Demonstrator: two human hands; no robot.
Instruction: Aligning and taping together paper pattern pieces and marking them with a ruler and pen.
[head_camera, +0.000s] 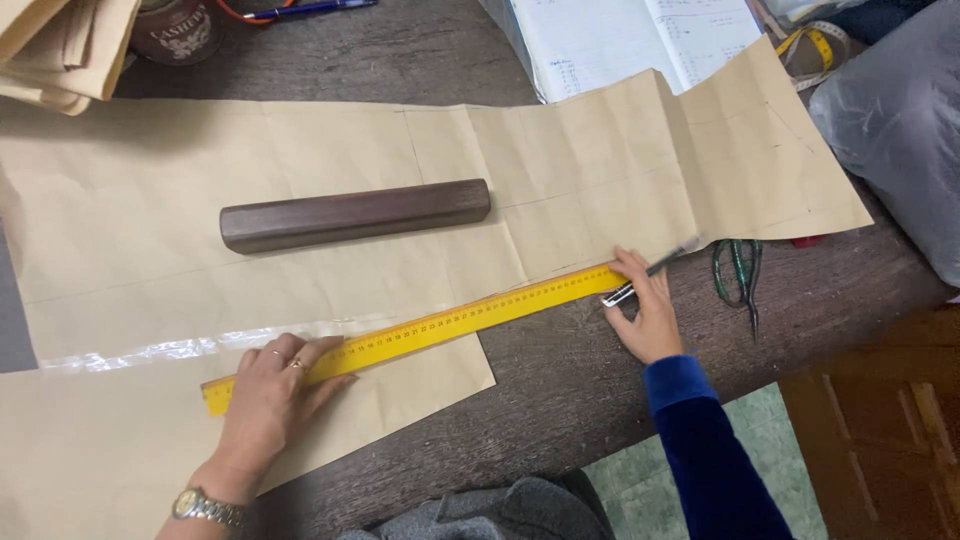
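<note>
**Two hands hold a yellow ruler across brown pattern paper**

Nearest the camera, at the bottom edge, a grey garment (500, 510) is only partly in view, cut off by the frame. Just left of it the left hand (268, 395), with a wristwatch (205, 508) and rings, lies flat with fingers spread open, pressing down the lower end of a long yellow ruler (420, 328). The ruler runs diagonally up to the right over the brown paper (150, 200), which is creased, taped along one seam and cut off at the left edge. Above the ruler a dark wooden block (355, 214) rests on the paper, well apart from both hands.

At the ruler's upper end the right hand (648, 312), in a blue velvet sleeve (700, 450), has its fingers closed around a pen (660, 268); the pen's tip is blurred, so whether it touches the paper cannot be told. Just right of that hand, green-handled scissors (738, 272) lie on the dark table (560, 390).

Along the top, a stack of folded paper (60, 50), a dark tin (180, 30), an open notebook (620, 40) and a yellow measuring tape (820, 45) are all cropped. A grey plastic bag (900, 120) fills the right edge, its contents hidden.
</note>
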